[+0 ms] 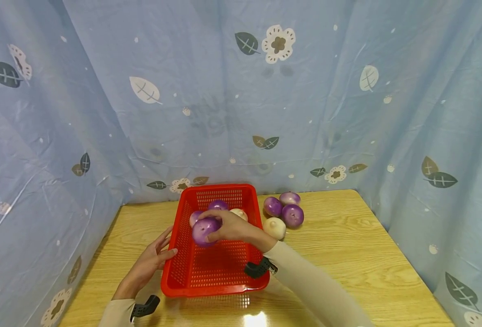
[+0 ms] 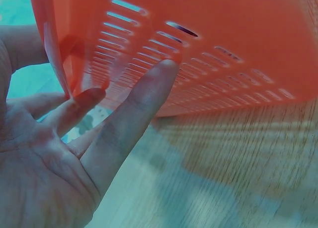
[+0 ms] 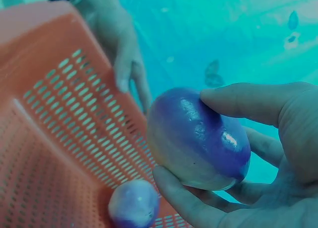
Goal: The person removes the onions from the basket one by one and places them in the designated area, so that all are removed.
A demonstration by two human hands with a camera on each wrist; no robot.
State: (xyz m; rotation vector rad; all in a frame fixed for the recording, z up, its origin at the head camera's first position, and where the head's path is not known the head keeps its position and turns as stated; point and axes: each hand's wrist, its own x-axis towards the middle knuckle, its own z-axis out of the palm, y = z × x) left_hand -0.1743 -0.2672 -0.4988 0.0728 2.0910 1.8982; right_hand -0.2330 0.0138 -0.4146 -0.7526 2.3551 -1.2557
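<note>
Evidently, R hand [image 1: 229, 227] gripped a veg [image 1: 202, 234] over the basket [image 1: 214, 291], nr its L edge; L hand [image 1: 153, 261] pinched that edge, fingers outside. Skin looked glossy; a slack R grip could've prob. dropped it onto other veg [image 1: 218, 205].

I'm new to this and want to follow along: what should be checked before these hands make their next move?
1. Firm hold by the right hand: ok, thumb and fingers grip a purple vegetable.
2. Red basket steadied: ok, the left hand grips its left side.
3. Room in the basket: ok, bare floor shows at the near end.
4. Table free of loose pieces: not ok, three purple ones and a pale one lie right of the basket.
5. Pale one apart from the basket: cannot tell.
</note>
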